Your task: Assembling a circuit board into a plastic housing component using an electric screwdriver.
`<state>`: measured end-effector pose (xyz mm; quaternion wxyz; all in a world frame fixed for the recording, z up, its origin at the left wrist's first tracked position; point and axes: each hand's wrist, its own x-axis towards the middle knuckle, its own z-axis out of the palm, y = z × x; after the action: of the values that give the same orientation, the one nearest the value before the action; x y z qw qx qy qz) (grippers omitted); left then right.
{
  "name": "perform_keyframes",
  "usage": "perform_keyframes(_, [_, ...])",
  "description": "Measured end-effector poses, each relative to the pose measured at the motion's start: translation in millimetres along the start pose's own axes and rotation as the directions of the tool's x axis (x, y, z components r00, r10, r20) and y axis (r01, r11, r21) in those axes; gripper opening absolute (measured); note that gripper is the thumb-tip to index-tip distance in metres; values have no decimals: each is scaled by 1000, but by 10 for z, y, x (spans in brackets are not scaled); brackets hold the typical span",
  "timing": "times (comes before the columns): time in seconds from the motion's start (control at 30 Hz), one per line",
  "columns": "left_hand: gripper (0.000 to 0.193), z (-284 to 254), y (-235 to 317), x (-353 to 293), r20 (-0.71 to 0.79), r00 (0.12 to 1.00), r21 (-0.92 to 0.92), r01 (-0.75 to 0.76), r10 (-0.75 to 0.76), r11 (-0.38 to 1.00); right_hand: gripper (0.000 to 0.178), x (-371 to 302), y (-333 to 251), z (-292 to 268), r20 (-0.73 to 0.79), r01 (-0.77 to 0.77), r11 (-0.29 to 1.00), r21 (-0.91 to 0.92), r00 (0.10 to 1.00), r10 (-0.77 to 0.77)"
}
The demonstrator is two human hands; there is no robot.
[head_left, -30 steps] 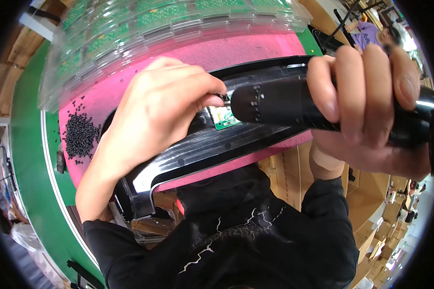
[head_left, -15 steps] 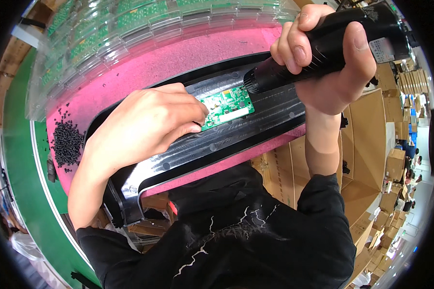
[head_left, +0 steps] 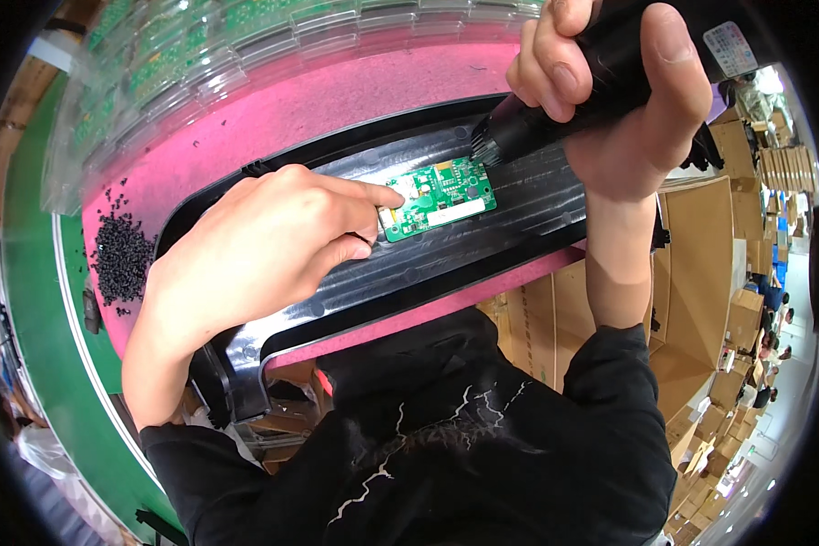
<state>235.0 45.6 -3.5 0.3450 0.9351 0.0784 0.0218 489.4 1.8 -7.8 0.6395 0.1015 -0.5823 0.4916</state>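
Note:
A green circuit board (head_left: 460, 189) lies inside a long, shallow black plastic housing (head_left: 532, 218). My left hand (head_left: 278, 227) reaches over the housing; its index finger is stretched out onto the board's left part, and the thumb is apart below it. Wrapped in my right hand (head_left: 632, 136) is a thick black electric screwdriver (head_left: 530, 126), tilted with its ribbed nose at the board's upper right corner. The bit itself cannot be made out. Small black screws (head_left: 121, 259) lie in a heap left of the housing.
Clear plastic trays (head_left: 237, 68) with green boards stand along the far side of the pink mat (head_left: 246, 136). An open cardboard box (head_left: 692, 273) is at the right, near my forearm. Further right are stacked cartons and several people in the distance.
My left index finger has stretched further onto the board. The board appears slightly further right in view. My right hand and the screwdriver appear a little higher.

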Motion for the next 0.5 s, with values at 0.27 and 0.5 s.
perform_keyframes(0.27, [8,23,12,-41,-28,1000,35,-12,13,999,52,19,-251,562,-443,-260,839,-478,896,25])
perform_keyframes(0.5, [8,42,-5,-48,-42,999,28,-14,15,1000,52,57,-251,752,-627,-467,660,-588,779,-7])
